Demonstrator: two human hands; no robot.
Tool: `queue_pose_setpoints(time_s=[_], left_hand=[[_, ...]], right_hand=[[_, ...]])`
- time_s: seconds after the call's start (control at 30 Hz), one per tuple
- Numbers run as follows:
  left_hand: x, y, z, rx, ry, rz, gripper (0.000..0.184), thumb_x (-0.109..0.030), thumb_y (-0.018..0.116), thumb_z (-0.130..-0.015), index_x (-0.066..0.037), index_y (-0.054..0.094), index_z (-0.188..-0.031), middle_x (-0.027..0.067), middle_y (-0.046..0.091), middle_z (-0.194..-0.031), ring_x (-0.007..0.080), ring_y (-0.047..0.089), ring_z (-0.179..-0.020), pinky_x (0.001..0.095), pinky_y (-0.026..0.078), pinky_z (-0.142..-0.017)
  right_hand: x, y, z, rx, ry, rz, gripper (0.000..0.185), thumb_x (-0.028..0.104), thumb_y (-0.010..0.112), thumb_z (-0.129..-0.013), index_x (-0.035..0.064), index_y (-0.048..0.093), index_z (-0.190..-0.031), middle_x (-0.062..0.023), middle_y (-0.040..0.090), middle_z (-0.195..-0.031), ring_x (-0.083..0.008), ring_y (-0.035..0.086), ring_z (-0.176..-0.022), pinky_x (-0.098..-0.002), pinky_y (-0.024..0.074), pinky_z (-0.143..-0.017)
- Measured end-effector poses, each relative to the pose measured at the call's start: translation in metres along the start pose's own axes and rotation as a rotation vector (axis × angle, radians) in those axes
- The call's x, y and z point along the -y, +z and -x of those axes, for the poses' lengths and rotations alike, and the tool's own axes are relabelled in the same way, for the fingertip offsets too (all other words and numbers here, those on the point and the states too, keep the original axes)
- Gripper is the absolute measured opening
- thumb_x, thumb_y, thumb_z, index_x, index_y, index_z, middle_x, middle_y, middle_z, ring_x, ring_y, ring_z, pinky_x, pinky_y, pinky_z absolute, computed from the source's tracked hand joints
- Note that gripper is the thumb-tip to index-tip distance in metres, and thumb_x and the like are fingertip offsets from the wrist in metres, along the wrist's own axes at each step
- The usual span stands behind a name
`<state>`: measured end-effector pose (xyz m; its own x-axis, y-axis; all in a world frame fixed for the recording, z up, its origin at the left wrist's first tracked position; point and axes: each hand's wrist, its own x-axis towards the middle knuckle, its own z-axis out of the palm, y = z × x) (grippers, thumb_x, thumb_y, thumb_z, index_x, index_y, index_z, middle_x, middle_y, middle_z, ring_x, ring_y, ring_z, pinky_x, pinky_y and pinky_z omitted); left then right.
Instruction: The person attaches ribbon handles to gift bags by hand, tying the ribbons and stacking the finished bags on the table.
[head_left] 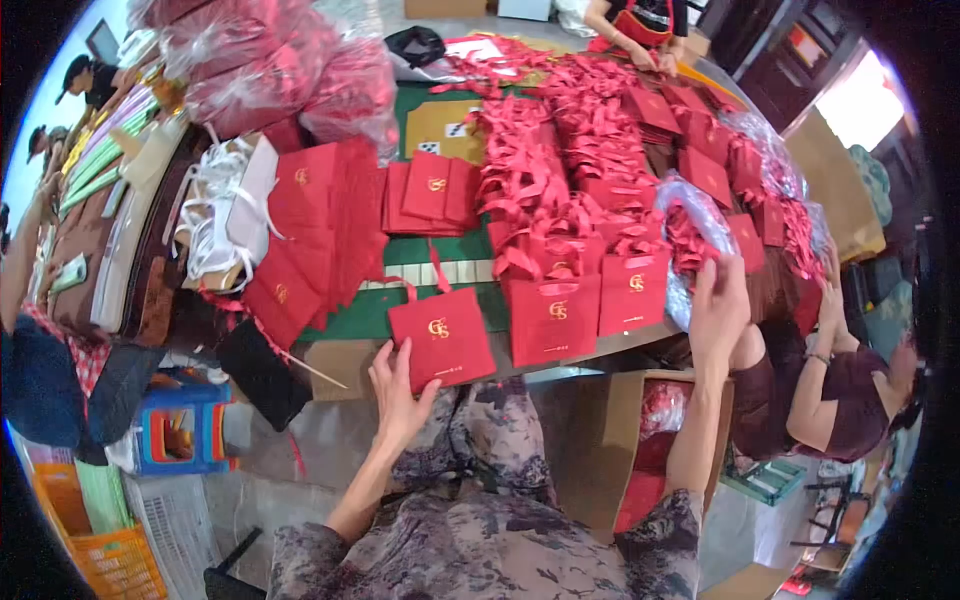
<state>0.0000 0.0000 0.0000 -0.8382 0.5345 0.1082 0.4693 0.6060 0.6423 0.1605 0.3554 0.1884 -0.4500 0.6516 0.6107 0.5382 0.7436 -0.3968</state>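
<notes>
My left hand (400, 395) is closed on the lower left edge of a red paper gift bag (452, 345) with a gold logo and red ribbon handles. The bag is tilted over the table's near edge. My right hand (722, 310) is raised at the right, fingers pointing up and partly spread, next to a clear plastic bag (690, 205) with red ribbon in it. Whether its fingertips touch the plastic I cannot tell. Between my hands, two red gift bags (555, 325) stand at the front of long rows of similar bags with tangled ribbon handles.
Flat red bags (315, 200) and white cords (215, 200) lie left on the green table top (345, 318). Plastic-wrapped red bundles (280, 70) rise behind. A cardboard box (615, 450) is below the edge. Another person's arms (820, 370) are close at right; others work farther off.
</notes>
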Motion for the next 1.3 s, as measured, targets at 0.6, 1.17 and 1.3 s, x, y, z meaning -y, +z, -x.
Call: queue_pose_setpoints(time_s=[0.6, 1.17, 1.3], left_hand=[[-0.072, -0.04, 0.029, 0.202, 0.052, 0.641, 0.015, -0.01, 0.053, -0.097, 0.0, 0.06, -0.107, 0.0161, 0.063, -0.087, 0.0326, 0.062, -0.076, 0.0375, 0.049, -0.068], [-0.035, -0.024, -0.046, 0.084, 0.221, 0.301, 0.031, -0.012, 0.067, -0.087, -0.003, 0.061, -0.116, 0.0137, 0.061, -0.104, 0.0311, 0.058, -0.097, 0.0393, 0.046, -0.084], [-0.027, -0.016, -0.095, 0.0, 0.171, 0.011, 0.05, -0.027, 0.074, -0.083, -0.006, 0.06, -0.126, 0.0121, 0.055, -0.122, 0.0322, 0.048, -0.113, 0.0446, 0.039, -0.093]], right_hand=[[0.148, 0.043, 0.149, 0.887, 0.319, -0.993, 0.014, -0.001, 0.073, -0.085, 0.0002, 0.067, -0.097, -0.0027, 0.068, -0.091, -0.0072, 0.061, -0.081, -0.0233, 0.0503, -0.072], [0.128, 0.109, 0.184, 0.666, 0.625, -1.24, 0.015, -0.008, 0.059, -0.091, -0.0012, 0.059, -0.104, -0.0098, 0.063, -0.105, -0.013, 0.06, -0.095, -0.0269, 0.0485, -0.087], [0.125, 0.124, 0.174, 0.706, 0.648, -1.139, 0.012, -0.004, 0.057, -0.095, -0.0007, 0.058, -0.106, -0.0057, 0.065, -0.098, -0.0114, 0.063, -0.092, -0.0246, 0.0492, -0.085]])
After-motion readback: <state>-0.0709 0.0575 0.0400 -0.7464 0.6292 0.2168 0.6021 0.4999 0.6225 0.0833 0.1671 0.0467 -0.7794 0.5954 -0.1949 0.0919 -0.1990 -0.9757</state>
